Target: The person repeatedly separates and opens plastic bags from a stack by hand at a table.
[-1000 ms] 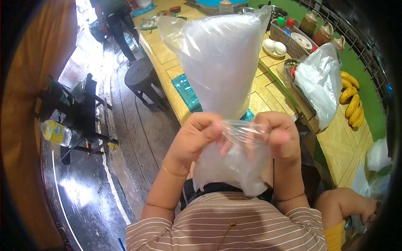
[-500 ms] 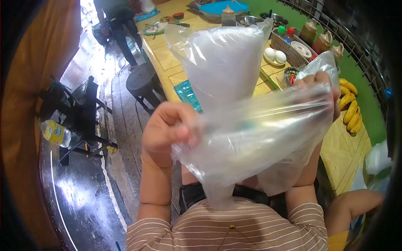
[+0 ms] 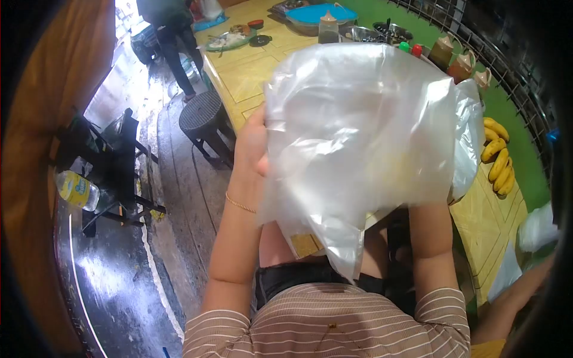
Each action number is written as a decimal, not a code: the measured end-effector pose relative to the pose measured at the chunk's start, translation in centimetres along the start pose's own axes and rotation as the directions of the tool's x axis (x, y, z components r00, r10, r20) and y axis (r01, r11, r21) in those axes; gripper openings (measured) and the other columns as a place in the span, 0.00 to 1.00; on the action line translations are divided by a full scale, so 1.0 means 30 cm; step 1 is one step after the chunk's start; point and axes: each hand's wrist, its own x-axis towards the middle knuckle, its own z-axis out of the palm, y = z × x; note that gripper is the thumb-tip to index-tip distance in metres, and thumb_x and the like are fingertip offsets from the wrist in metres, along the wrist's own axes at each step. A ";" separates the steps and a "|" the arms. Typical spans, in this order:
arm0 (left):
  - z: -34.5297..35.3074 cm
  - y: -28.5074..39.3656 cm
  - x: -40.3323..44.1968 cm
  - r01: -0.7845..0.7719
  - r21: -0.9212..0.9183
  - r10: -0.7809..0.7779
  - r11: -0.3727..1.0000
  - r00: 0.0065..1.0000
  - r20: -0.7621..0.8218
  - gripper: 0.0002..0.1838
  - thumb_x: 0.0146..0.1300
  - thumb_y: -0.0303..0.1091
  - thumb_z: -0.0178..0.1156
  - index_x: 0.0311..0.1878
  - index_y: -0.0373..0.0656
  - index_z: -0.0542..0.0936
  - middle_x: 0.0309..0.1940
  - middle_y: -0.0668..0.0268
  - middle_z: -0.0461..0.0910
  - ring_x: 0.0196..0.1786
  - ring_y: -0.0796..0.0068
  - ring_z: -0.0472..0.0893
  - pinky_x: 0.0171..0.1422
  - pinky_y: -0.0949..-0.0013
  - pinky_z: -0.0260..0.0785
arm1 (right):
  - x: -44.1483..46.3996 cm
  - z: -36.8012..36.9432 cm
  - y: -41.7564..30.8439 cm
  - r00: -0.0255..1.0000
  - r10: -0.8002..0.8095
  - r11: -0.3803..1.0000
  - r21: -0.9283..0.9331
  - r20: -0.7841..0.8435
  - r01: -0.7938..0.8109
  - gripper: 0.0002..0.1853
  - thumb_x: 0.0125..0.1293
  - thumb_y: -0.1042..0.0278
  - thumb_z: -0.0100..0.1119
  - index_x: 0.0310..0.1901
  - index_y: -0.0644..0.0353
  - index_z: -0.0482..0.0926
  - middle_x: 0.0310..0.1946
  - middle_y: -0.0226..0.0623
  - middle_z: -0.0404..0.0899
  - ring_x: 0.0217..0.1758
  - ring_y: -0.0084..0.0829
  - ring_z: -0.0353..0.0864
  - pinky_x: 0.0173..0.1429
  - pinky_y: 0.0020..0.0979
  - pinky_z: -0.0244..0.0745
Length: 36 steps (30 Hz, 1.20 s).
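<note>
A clear plastic bag (image 3: 352, 137) is spread wide in front of me, over the near edge of the table, with one corner hanging down toward my lap. At its left edge is my left hand (image 3: 256, 140), closed on the plastic, with its fingers partly behind the sheet. My right hand is hidden behind the bag; only the forearm below it shows. Most of the large packed bag on the table is covered by the spread plastic. To the right lies another whitish plastic bag (image 3: 468, 137), close to the yellow bananas (image 3: 500, 156).
The yellow table (image 3: 239, 71) carries a plate of food (image 3: 230, 40), a blue-lidded container (image 3: 319, 15) and sauce bottles (image 3: 441, 51). On the left are a stool (image 3: 203, 113), a dark bench and a bottle (image 3: 77, 190). A person (image 3: 170, 36) stands beyond; another person's arm is lower right.
The bag has gone from bunched between my hands to stretched, then opened out wide and raised. My right hand has passed behind it. The other person's arm at lower right has shifted.
</note>
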 end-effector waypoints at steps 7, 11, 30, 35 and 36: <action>0.013 0.001 0.003 0.170 -0.115 -0.186 0.979 0.970 -0.154 0.08 0.60 0.33 0.50 0.28 0.41 0.74 0.30 0.66 0.76 0.32 0.74 0.76 0.40 0.69 0.73 | 0.020 -0.013 0.050 1.000 0.028 0.994 0.105 -0.009 -0.027 0.11 0.60 0.67 0.52 0.41 0.63 0.72 0.33 0.38 0.76 0.31 0.29 0.77 0.36 0.28 0.77; 0.057 0.001 -0.025 0.077 -0.016 -0.078 0.997 0.979 -0.186 0.09 0.60 0.34 0.51 0.34 0.39 0.75 0.33 0.65 0.77 0.34 0.74 0.77 0.40 0.70 0.73 | 0.018 -0.013 0.069 0.997 0.077 0.988 0.132 -0.015 -0.075 0.11 0.60 0.69 0.51 0.43 0.64 0.72 0.34 0.38 0.76 0.32 0.29 0.77 0.37 0.28 0.77; -0.103 0.024 0.172 0.278 -0.197 -0.179 0.940 0.895 0.408 0.15 0.61 0.35 0.50 0.45 0.32 0.73 0.38 0.57 0.78 0.35 0.69 0.80 0.39 0.68 0.76 | 0.151 0.031 0.053 0.974 0.094 0.818 -0.542 -0.208 -0.195 0.11 0.60 0.71 0.50 0.43 0.63 0.74 0.30 0.31 0.76 0.29 0.22 0.76 0.32 0.24 0.74; -0.160 -0.110 0.124 0.444 -0.078 -0.448 0.893 0.893 -0.048 0.15 0.63 0.34 0.46 0.45 0.32 0.73 0.39 0.56 0.77 0.36 0.67 0.79 0.40 0.65 0.76 | 0.089 -0.011 0.141 0.933 0.177 0.767 -0.551 -0.313 -0.331 0.09 0.57 0.73 0.52 0.40 0.63 0.75 0.25 0.30 0.76 0.20 0.17 0.73 0.20 0.18 0.65; -0.179 -0.137 0.097 0.475 -0.096 -0.481 0.875 0.875 -0.055 0.15 0.63 0.33 0.46 0.46 0.32 0.72 0.39 0.56 0.77 0.37 0.67 0.79 0.39 0.66 0.76 | 0.071 -0.011 0.153 0.919 0.180 0.739 -0.569 -0.350 -0.361 0.09 0.57 0.73 0.52 0.39 0.63 0.75 0.25 0.31 0.76 0.21 0.17 0.73 0.20 0.17 0.64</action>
